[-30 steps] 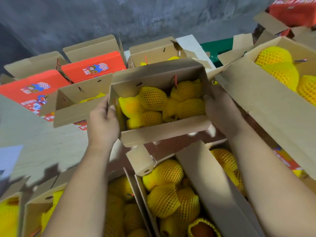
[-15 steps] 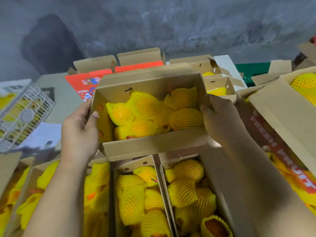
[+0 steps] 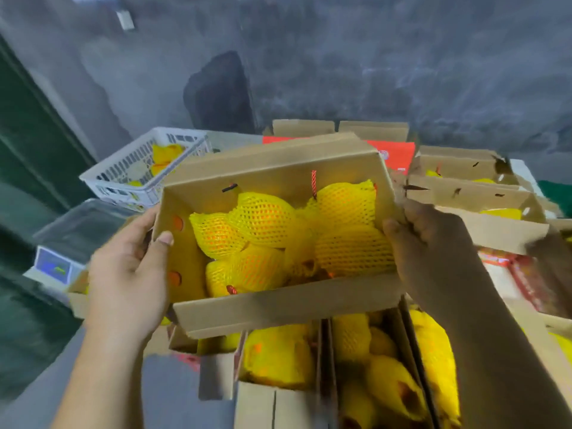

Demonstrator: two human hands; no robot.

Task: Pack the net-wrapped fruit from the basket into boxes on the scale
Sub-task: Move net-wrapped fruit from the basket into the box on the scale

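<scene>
I hold an open cardboard box [image 3: 288, 308] in the air with both hands. It is filled with several fruits in yellow foam nets [image 3: 263, 221]. My left hand [image 3: 130, 274] grips its left end, thumb over the rim. My right hand [image 3: 430, 246] grips its right end. A white plastic basket [image 3: 130, 171] with a few netted fruits stands at the back left. In front of the basket sits the scale [image 3: 80, 230], its steel pan bare and its display [image 3: 52, 267] facing me.
Below the held box stand more open boxes of netted fruit [image 3: 365, 360]. Further cardboard boxes [image 3: 470, 193] and red printed lids [image 3: 393, 153] crowd the back and right. A dark grey wall rises behind, and a green surface lies at the left.
The box has been carried leftward with both hands still on it. My view has swung left, bringing the basket and scale into sight.
</scene>
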